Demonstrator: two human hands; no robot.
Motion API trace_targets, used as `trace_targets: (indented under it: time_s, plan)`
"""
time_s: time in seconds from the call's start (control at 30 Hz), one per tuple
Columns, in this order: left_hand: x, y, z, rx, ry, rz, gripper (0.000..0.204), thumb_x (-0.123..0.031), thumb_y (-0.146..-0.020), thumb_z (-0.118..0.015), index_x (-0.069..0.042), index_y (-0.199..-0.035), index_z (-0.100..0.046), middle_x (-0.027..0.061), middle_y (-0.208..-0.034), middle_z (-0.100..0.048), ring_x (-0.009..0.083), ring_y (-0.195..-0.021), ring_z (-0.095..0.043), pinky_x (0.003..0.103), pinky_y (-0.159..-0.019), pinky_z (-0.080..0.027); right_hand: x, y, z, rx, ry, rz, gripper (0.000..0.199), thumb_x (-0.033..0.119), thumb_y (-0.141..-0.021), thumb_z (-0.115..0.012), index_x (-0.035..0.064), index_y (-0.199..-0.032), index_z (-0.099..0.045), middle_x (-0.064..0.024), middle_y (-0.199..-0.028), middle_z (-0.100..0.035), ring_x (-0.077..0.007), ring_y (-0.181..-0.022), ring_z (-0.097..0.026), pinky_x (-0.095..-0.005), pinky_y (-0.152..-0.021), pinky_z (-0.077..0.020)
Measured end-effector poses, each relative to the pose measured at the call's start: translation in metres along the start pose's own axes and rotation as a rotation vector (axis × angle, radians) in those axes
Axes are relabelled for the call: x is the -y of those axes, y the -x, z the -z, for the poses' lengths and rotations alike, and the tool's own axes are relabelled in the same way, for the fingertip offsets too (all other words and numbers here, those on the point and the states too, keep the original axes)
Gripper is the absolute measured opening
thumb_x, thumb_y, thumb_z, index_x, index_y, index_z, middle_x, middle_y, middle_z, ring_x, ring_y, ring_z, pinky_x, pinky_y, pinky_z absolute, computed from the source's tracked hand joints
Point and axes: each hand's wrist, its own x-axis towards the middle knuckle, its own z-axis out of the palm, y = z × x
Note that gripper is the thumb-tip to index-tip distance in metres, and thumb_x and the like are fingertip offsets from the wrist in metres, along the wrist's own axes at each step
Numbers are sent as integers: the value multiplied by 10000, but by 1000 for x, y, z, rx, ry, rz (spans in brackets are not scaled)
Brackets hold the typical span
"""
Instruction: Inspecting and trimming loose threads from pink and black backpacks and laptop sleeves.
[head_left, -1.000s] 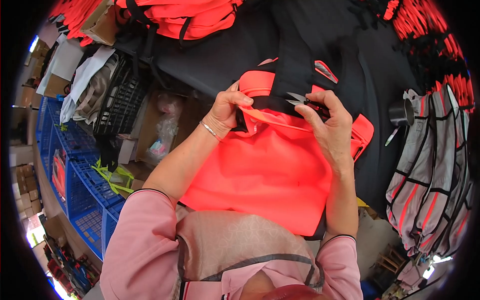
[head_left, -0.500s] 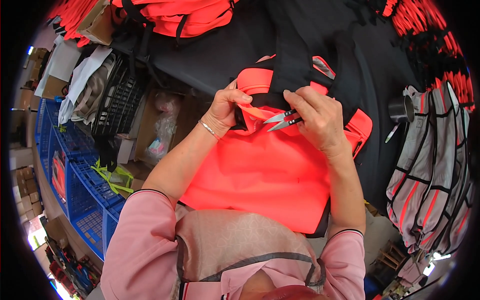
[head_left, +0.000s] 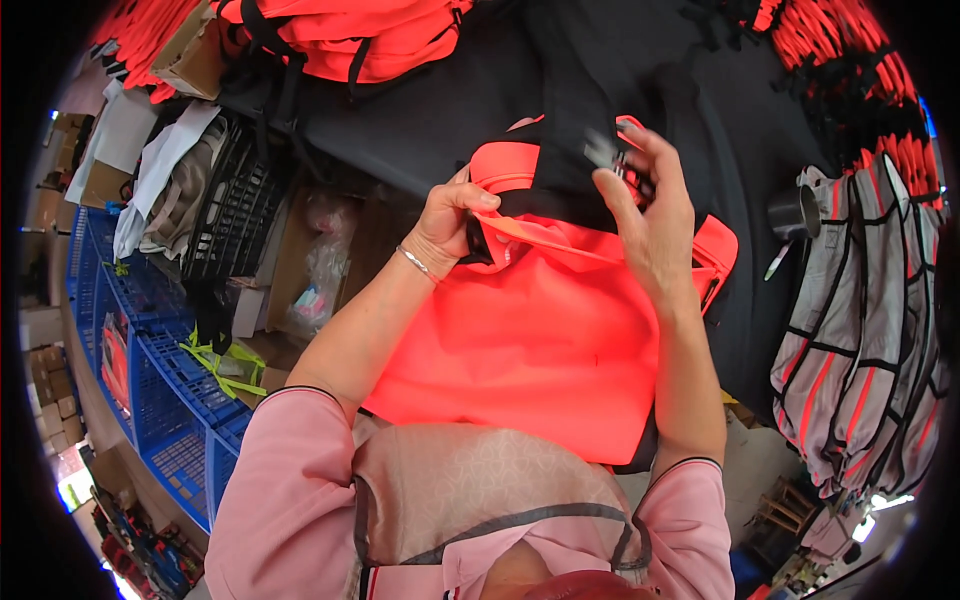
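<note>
A bright coral-red bag (head_left: pixel 530 350) with black straps (head_left: pixel 572 130) lies across my lap and the black-covered table edge. My left hand (head_left: pixel 448 222) pinches the edge of its opening between thumb and fingers, at the left side. Over the bag's right part, my right hand (head_left: pixel 658 220) is raised and curled around a pair of thread snips (head_left: pixel 603 152). Their blades point up and left over the black straps and are smeared by motion. Part of the snips' handle is hidden in my fingers.
More coral-red bags (head_left: pixel 370 40) are heaped at the far left of the black table (head_left: pixel 430 130). Blue plastic crates (head_left: pixel 170 350) and a black crate (head_left: pixel 232 195) stand at left. Grey bags (head_left: pixel 850 340) hang at right beside a metal cup (head_left: pixel 793 213).
My right hand has lifted the snips up and away from the bag's opening edge, turning them upward. My left hand keeps its pinch on the edge.
</note>
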Motion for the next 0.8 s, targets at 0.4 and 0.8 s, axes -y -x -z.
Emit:
trace_targets:
  time_s: [0.4,0.8]
  plan:
    - [4,0,-10,107,-7,4,843,74,-691,-551,2,-1490,-293,108,-1211,-604,193,-1025,-624,315,-958,-484,-11,45,5,77,-2,-88,219,123,-794,-792,5,-900,-641,-99,-839,-679,-201,-708,-636,-309,-638,-512]
    - [4,-1,-9,125,-10,3,893,74,-665,-559,-1,-1507,-269,113,-1280,-572,204,-1104,-591,318,-1031,-428,-17,43,2,34,82,35,207,123,-782,-799,3,-866,-653,-94,-809,-680,-200,-709,-633,-304,-624,-514]
